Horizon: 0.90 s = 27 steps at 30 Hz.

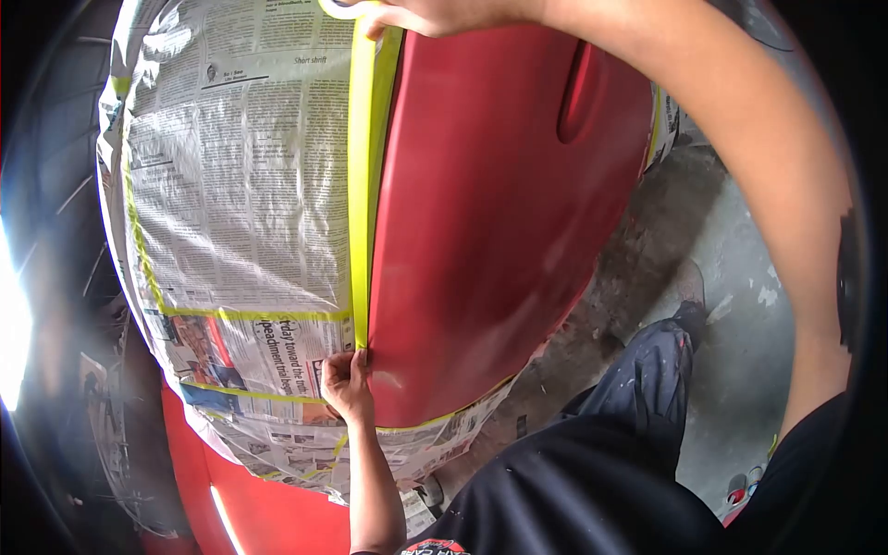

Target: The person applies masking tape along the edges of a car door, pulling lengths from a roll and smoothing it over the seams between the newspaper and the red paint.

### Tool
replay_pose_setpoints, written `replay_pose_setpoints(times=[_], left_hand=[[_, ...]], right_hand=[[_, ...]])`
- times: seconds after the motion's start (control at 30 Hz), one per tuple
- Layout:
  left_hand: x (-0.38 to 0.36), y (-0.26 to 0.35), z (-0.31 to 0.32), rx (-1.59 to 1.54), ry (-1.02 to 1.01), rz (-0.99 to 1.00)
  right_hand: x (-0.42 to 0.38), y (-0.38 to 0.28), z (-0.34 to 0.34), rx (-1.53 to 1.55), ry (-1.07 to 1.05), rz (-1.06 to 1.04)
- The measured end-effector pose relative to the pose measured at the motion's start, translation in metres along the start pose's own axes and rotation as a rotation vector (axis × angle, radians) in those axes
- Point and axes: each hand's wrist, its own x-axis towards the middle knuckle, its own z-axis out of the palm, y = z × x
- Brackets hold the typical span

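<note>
A long strip of yellow masking tape [361, 185] runs along the edge between the newspaper covering [245, 194] and the dull red car panel [481, 231]. At the strip's lower end, my left hand [348, 384] is closed, thumb and fingers pinching the tape against that edge. My right hand [425, 14], partly cut off by the top of the view, grips a tape roll [344, 8], of which only a pale curved rim shows. Between my hands the tape looks straight and taut. A recessed slot [575, 92] marks the upper part of the panel.
More yellow tape [259, 315] joins the newspaper sheets. Newspaper also borders the panel's lower edge. A glossy red surface [254, 509] lies at lower left, beside dark clutter [102, 407]. My trousered leg [638, 370] stands on the stained concrete floor [731, 305] at right.
</note>
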Motion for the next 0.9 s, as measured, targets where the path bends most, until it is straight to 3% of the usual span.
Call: replay_pose_setpoints(times=[0.03,0.13,0.3,0.6,0.9], left_hand=[[0.000,0.000,-0.001,-0.004,-0.005,0.004],[0.001,-0.005,-0.002,-0.031,-0.004,-0.024],[0.002,-0.008,-0.002,0.010,-0.016,0.054],[0.005,-0.006,0.008,-0.018,-0.016,0.085],[0.016,0.027,0.035,-0.017,-0.005,0.143]], right_hand=[[-0.012,-0.005,0.002,-0.075,0.078,0.014],[-0.020,-0.012,0.015,-0.022,-0.141,0.048],[-0.022,-0.027,0.039,-0.183,-0.014,0.087],[-0.013,-0.045,0.034,-0.180,-0.155,0.147],[-0.012,-0.047,0.039,-0.154,-0.077,0.177]])
